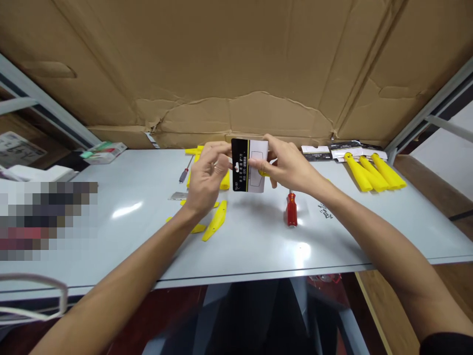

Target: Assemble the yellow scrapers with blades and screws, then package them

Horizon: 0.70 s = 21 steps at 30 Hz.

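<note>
One red screwdriver (291, 212) lay towards the front of the grey table (121, 241), its handle pointing at the person. To its right sat a small heap of metal bits, probably screws (325, 211); to its left were flat yellow pieces (215, 221), some partly covered by the left wrist.

Above the table, a little beyond the screwdriver and to its left, both hands met at a black-and-white printed card (254, 185), held upright. The right hand (290, 160) had it pinched, thumb across the white face and fingers behind; a bit of yellow (263, 173) showed under that thumb, too hidden to name. The left hand (205, 177) was at the black edge, fingers curled and the gap to the thumb narrow; whether they gripped the card I could not tell.

By my judgement, the step in hand was adjusting the card, and the next move called for a firm right pinch while the left fingers guided the edge without creasing it.

Farther off, left of the screwdriver, were a thin metal plate (179, 196) and a grey-handled screwdriver (184, 175). Beyond it to the right, yellow handles (382, 172) lay by dark packets (347, 150), with cardboard (240, 54) behind everything.
</note>
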### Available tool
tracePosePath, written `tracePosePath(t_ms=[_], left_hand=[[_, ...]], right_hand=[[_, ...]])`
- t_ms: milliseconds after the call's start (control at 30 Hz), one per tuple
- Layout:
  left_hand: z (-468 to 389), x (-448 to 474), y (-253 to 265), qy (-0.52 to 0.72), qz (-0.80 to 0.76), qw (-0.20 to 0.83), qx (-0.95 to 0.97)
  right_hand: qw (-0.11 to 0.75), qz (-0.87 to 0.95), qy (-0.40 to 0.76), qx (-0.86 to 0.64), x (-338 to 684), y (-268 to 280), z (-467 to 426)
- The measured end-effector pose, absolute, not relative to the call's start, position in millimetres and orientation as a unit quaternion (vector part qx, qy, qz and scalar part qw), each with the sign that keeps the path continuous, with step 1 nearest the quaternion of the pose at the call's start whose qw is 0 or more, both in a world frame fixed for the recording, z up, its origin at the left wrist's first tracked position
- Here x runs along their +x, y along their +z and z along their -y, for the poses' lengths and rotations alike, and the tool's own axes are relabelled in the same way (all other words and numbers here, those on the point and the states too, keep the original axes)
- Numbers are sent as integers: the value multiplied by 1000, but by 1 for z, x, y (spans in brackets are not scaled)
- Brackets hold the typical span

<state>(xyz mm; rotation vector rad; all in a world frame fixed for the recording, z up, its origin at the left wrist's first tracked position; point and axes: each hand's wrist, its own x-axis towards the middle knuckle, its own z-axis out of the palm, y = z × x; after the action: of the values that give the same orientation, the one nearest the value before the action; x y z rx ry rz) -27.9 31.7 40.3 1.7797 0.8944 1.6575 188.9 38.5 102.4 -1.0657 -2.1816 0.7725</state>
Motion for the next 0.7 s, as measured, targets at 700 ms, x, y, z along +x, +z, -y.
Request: tracePosePath(t_ms=[700], left_hand=[[-37, -36, 56, 478, -470, 569, 477]], right_hand=[[63, 899, 31, -433, 182, 96, -36]])
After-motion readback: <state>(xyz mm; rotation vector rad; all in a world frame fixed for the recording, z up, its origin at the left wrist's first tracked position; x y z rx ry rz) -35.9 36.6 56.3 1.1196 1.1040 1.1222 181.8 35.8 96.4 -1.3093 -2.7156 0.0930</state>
